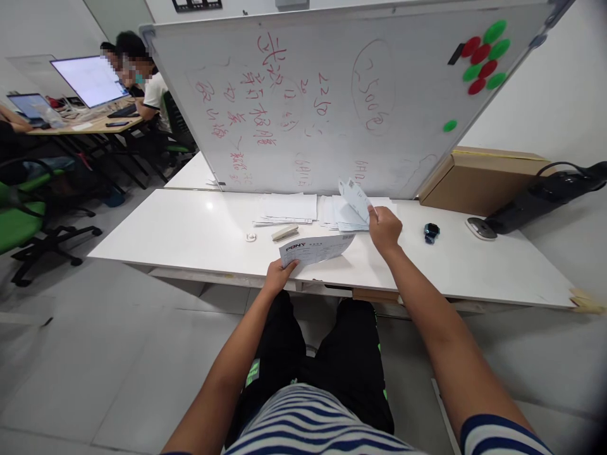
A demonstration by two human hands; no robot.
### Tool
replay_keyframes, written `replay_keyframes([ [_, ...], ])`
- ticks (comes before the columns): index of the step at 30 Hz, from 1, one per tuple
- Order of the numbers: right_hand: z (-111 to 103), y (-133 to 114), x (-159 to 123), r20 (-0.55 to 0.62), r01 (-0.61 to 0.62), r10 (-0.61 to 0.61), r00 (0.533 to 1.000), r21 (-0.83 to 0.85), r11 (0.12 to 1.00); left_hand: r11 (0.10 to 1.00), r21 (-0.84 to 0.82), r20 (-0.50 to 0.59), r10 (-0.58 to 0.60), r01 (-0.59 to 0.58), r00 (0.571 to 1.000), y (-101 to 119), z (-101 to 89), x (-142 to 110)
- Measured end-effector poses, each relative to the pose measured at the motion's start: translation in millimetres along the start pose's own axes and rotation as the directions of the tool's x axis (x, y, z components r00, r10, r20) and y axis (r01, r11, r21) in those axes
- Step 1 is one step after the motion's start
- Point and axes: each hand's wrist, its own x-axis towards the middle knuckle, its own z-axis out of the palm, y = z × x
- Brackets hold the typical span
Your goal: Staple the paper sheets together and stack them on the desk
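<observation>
My left hand [279,276] pinches the lower left corner of a printed sheet [318,250] marked PONY, held tilted above the front of the white desk. Farther right, my right hand [386,230] is closed on the edge of a light blue paper slip [356,201], raised over a spread of papers [337,212]. Left of that lies a stack of white papers [290,207]. A beige stapler [285,233] rests between the stack and the printed sheet. Near it is a small round white object [251,237] that I cannot make out.
A whiteboard [303,107] with red writing and magnets stands along the back of the desk [156,227]. On the right are a dark watch [431,233], a computer mouse [481,229], a black bottle-like object [540,196] and a cardboard box [478,183]. People sit at computers on the left.
</observation>
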Motion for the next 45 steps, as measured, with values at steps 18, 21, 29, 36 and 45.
replay_keyframes([
  [18,-50.8,-40.7,-33.6,0.157,-0.349,0.448,0.88,0.854,0.387,0.942,-0.326,0.167,-0.034,0.087,0.985,18.7,-12.7,-4.2],
  [21,-40.5,-43.4,-56.2,0.377,-0.454,0.412,0.83,0.885,0.106,0.852,-0.513,0.186,-0.014,0.11,0.982,28.2,-13.8,-7.6],
  [29,-44.6,-56.9,-76.9,0.607,-0.541,0.118,0.786,0.767,-0.345,0.635,-0.739,0.329,0.045,0.227,0.943,38.2,0.3,-3.2],
  [36,-34.7,-51.7,-85.9,0.747,-0.648,0.067,0.661,0.613,-0.452,0.589,-0.712,0.462,-0.018,0.383,0.886,38.3,7.6,-11.2],
  [45,-42.8,-57.9,-80.3,0.711,-0.557,0.123,0.693,0.635,-0.535,0.513,-0.692,0.502,-0.165,0.509,0.849,38.1,17.6,-16.9],
])
